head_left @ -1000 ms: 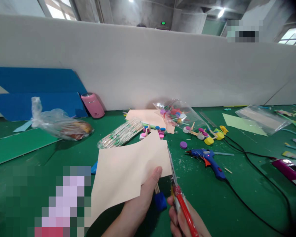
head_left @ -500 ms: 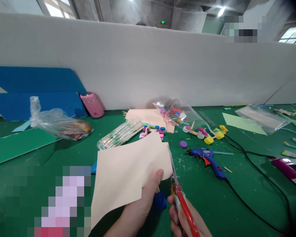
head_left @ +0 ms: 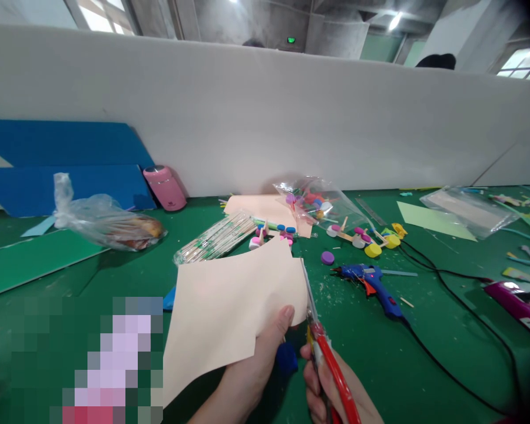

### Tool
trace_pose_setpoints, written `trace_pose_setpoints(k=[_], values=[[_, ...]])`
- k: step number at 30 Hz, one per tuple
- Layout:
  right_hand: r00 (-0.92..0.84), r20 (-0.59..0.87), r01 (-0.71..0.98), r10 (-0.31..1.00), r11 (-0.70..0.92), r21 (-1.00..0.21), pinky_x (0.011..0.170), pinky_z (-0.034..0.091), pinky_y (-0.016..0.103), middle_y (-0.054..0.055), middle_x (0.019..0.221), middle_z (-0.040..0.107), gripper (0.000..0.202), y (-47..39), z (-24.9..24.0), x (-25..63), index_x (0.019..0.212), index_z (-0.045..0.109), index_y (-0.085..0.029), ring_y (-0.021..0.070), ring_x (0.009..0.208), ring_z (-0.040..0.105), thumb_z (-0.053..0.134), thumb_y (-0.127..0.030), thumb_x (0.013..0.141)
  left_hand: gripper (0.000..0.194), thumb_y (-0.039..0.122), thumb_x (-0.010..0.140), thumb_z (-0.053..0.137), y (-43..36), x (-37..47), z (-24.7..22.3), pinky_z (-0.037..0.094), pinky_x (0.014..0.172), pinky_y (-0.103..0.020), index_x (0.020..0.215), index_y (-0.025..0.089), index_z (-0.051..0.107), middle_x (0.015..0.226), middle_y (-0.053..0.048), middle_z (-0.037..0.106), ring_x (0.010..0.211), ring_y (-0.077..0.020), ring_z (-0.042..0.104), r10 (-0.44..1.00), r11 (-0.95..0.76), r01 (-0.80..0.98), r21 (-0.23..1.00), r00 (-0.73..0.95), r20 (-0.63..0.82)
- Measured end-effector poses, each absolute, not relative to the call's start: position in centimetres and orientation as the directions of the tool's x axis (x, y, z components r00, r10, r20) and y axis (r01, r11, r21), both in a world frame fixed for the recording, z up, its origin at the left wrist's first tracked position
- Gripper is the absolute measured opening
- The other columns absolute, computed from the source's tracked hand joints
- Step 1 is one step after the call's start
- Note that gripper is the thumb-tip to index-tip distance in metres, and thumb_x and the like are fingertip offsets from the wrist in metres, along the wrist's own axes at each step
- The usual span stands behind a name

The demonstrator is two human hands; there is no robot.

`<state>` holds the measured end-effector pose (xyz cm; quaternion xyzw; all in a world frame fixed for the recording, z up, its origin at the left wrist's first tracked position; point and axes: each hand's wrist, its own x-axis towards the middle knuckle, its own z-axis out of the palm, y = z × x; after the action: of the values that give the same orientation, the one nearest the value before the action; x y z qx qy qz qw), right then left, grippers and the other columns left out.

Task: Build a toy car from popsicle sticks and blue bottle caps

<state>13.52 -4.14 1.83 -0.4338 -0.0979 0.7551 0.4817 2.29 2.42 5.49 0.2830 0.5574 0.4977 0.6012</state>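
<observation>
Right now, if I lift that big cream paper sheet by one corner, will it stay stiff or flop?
The cream paper sheet will probably flop somewhat, since its surface bows visibly. It's likely light for its size, because its edges look thin.

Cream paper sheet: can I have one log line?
left hand: cream paper sheet | right hand: red-handled metal scissors at sheet's edge

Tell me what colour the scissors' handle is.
The scissors' handle is mainly red, seen best in the head view.

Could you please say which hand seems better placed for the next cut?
Probably the right hand: it holds the red-handled metal scissors at the edge of the cream paper, which the left hand grips.
</observation>
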Motion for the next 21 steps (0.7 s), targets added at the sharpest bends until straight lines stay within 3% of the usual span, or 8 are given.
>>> trace_pose_setpoints(k=[4,7,11,17,21], values=[[-0.175,-0.609,-0.667,0.774,-0.548,-0.505,0.032,0.034,0.015,-0.008,0.046,0.052,0.054,-3.8,1.7,13.4,0.080,0.056,-0.017,0.0053,0.033,0.047,0.078,-0.048,0.042,0.026,0.037,0.056,0.073,2.4,2.4,5.8,0.045,0.084,-0.034,0.066,0.014,0.065,0.067,-0.007,0.067,0.082,-0.0240,0.062,0.933,0.337,-0.281,0.899,-0.024,-0.358],[-0.234,-0.600,-0.675,0.765,-0.572,-0.466,0.029,0.035,0.016,-0.008,0.041,0.050,0.051,-3.2,1.6,13.9,0.073,0.055,-0.017,0.0067,0.030,0.046,0.075,-0.053,0.042,0.026,0.037,0.058,0.072,2.4,2.5,5.7,0.047,0.075,-0.031,0.066,0.013,0.066,0.056,-0.004,0.063,0.070,-0.0208,0.061,0.932,0.347,-0.304,0.887,0.005,-0.363],[-0.306,-0.557,-0.671,0.772,-0.590,-0.449,0.031,0.037,0.017,-0.007,0.044,0.052,0.047,-3.2,1.3,14.3,0.077,0.055,-0.018,0.0081,0.033,0.050,0.073,-0.053,0.050,0.025,0.036,0.061,0.070,2.3,2.5,5.3,0.047,0.067,-0.030,0.067,0.013,0.066,0.055,-0.003,0.062,0.059,-0.0175,0.058,0.918,0.384,-0.336,0.860,0.040,-0.394],[-0.155,-0.502,-0.643,0.851,-0.472,-0.603,0.035,0.035,0.015,-0.004,0.059,0.057,0.055,-4.0,1.3,13.9,0.089,0.054,-0.018,0.0050,0.039,0.048,0.075,-0.051,0.050,0.025,0.035,0.063,0.069,2.1,2.6,5.2,0.046,0.067,-0.030,0.069,0.011,0.066,0.056,-0.004,0.062,0.059,-0.0167,0.056,0.897,0.428,-0.350,0.833,0.052,-0.439],[-0.153,-0.482,-0.674,0.863,-0.448,-0.588,0.037,0.035,0.015,-0.004,0.059,0.057,0.051,-4.2,1.2,13.9,0.090,0.054,-0.019,0.0048,0.041,0.048,0.074,-0.049,0.053,0.027,0.037,0.062,0.070,2.0,2.7,5.1,0.047,0.069,-0.030,0.068,0.011,0.067,0.061,-0.005,0.064,0.060,-0.0166,0.057,0.895,0.438,-0.349,0.828,0.081,-0.439]])
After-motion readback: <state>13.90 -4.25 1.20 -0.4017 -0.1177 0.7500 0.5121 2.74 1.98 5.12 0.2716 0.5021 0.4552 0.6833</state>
